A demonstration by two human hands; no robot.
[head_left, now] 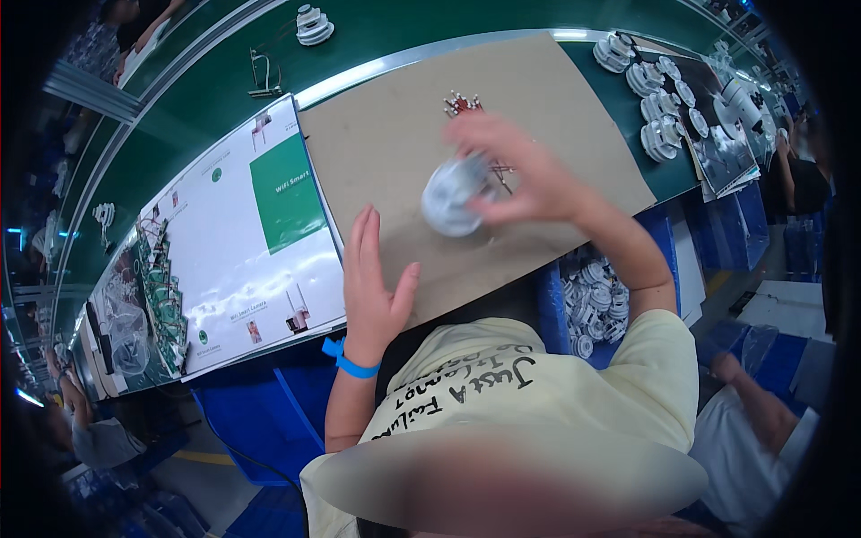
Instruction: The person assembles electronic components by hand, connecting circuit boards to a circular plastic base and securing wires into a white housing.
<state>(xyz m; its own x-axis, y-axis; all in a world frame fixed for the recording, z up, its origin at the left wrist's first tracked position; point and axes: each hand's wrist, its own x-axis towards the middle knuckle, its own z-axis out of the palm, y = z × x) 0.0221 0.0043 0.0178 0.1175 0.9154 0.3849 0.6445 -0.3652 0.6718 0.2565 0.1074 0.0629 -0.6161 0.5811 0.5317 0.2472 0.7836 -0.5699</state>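
Observation:
A white round plastic part [451, 199], blurred by motion, is over the brown board [377, 125] in front of me. My right hand [520, 170] arches over its right side, thumb against the part and fingers spread past its far edge. Smearing hides whether that hand grips the part. Off to the left, my left hand [375, 282] is held open with straight fingers and nothing in it, near the board's front left edge. A bunch of small red-wired pieces with pale tips [463, 105] lies beyond my right hand. More thin dark pieces [504, 176] show partly behind its fingers.
Left of the board lies a white and green printed sheet [242, 269], with green circuit boards [166, 296] at its far left. White round parts [659, 108] stand at the right. A blue bin [592, 300] below the edge holds many white parts. Other people work nearby.

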